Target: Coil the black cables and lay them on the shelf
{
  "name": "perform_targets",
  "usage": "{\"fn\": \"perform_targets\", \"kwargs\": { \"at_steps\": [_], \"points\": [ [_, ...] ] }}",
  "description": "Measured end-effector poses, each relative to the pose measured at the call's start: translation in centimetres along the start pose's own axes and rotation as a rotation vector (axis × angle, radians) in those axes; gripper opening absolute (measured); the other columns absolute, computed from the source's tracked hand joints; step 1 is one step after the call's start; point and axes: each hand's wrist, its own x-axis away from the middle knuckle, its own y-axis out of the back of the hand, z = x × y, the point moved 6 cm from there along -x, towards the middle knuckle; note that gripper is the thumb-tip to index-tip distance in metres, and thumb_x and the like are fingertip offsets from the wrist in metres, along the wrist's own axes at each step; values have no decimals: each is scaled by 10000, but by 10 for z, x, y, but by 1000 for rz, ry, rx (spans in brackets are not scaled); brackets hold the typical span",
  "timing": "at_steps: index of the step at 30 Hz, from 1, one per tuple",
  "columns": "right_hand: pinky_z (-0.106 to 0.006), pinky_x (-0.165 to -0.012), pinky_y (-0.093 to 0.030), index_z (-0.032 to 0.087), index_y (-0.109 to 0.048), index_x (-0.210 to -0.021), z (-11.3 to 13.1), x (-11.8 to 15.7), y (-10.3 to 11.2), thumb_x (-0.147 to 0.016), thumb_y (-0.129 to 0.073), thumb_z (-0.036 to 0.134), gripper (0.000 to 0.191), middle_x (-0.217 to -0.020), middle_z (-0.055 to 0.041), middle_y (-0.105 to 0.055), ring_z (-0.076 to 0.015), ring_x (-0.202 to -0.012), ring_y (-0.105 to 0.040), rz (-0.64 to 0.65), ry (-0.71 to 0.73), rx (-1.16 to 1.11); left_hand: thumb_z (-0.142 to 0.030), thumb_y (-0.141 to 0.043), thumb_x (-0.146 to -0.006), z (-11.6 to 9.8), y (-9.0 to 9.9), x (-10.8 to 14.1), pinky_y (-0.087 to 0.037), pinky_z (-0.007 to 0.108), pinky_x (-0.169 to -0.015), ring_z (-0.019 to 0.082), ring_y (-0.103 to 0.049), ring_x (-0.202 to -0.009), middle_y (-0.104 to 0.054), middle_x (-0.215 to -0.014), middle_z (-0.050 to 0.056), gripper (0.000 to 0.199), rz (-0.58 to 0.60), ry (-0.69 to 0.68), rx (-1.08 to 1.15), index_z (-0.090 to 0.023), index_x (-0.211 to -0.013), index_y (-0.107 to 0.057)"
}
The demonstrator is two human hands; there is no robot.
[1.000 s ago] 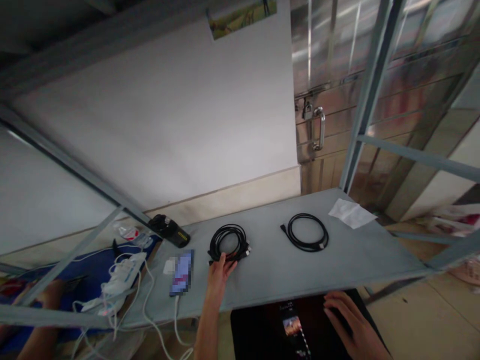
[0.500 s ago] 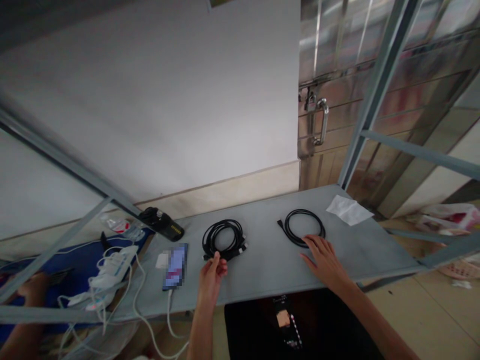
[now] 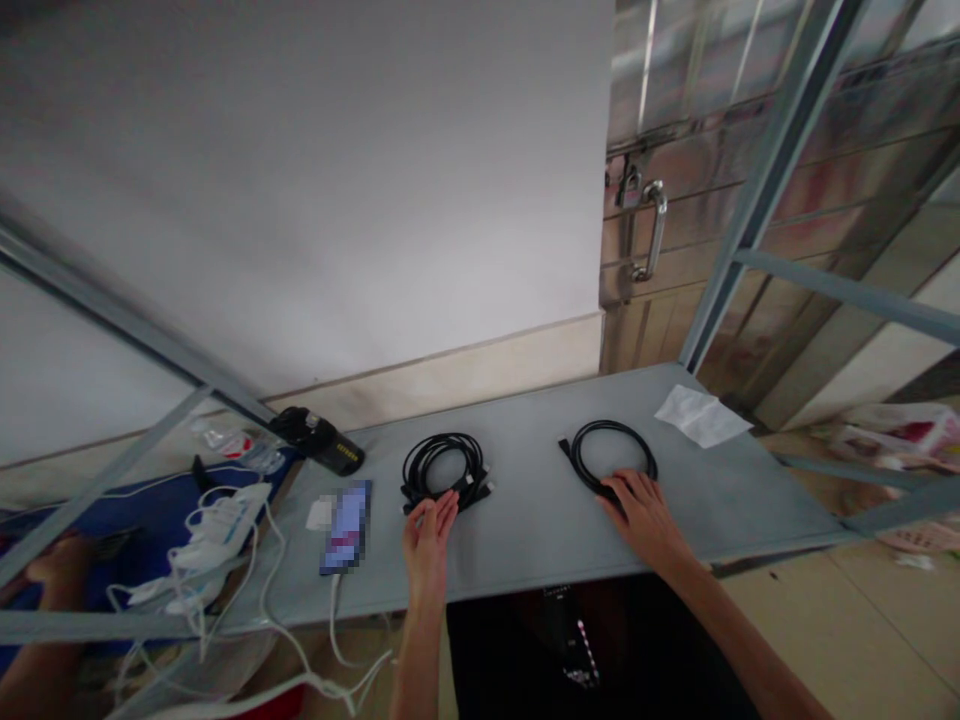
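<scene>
Two coils of black cable lie on the grey tabletop (image 3: 517, 540). My left hand (image 3: 429, 535) is at the near edge of the left coil (image 3: 474, 455), which has several loops and plugs sticking out on its right side. Its fingers are stretched out with the thumb apart, and the fingertips reach over the coil's lower edge. On the right, a thinner loop of black cable (image 3: 600, 425) has one plug pointing left. My right hand (image 3: 643, 515) rests over its near side, with the cable passing under the fingers and beside the thumb.
Left of the coils lie a phone (image 3: 346, 525) on a white charging cord and a black cylindrical item (image 3: 330, 445). A white power strip (image 3: 225, 535) stands by a blue surface, where another person's hand (image 3: 64, 565) shows. White paper (image 3: 701, 415) lies at right; metal posts (image 3: 739, 250) frame the table.
My left hand has turned and straightened its fingers at the left coil. My right hand has drawn in closer around the near side of the right loop. The view has shifted slightly.
</scene>
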Motion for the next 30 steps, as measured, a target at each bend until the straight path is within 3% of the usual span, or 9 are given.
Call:
{"fn": "perform_targets", "kwargs": {
  "at_steps": [3,6,8,11,19,30],
  "points": [
    [-502,-1026,-515,216,-696,-1241,-1,0,-2,-1170,-517,569,402,-1234,-148,-728,-337,-1142,-668,-12,-12,9,-604,-977,-805,7,7,27,-650,339,-831,225,-817,-872,-852,-963,63,532,-51,-113,-132,-217,-1066,-723],
    [-495,-1001,-499,208,-682,-1200,-2,0,-4,-1158,-546,585,402,-1166,-134,-735,-341,-1107,-660,-14,-3,31,-656,-878,-903,13,0,54,-558,265,-675,158,-674,-686,-759,-804,19,480,61,-133,-328,-196,-955,-753],
    [-481,-981,-488,216,-676,-1132,-3,0,-5,-1152,-571,567,367,-1103,-117,-736,-333,-1066,-658,-4,3,36,-672,-809,-962,13,-10,65,-524,258,-649,152,-624,-655,-717,-748,17,492,172,-138,-457,-191,-883,-748],
    [-449,-938,-477,228,-653,-1037,-2,0,-6,-1152,-592,485,288,-1034,-93,-725,-308,-1006,-660,35,26,20,-714,-779,-966,10,-19,70,-506,263,-622,161,-609,-633,-712,-728,30,536,228,-133,-565,-193,-847,-746],
    [-437,-912,-471,229,-638,-1031,-1,-1,-5,-1160,-582,458,270,-1040,-93,-723,-305,-991,-659,63,56,46,-766,-778,-937,6,-18,70,-507,263,-611,160,-602,-608,-707,-707,35,583,191,-187,-565,-191,-843,-759],
    [-418,-869,-501,226,-644,-1032,9,-1,4,-1194,-509,409,279,-976,-87,-739,-296,-921,-704,0,108,36,-799,-805,-890,2,-26,75,-488,267,-589,166,-582,-595,-680,-689,38,620,191,-172,-551,-188,-802,-747]
  ]
}}
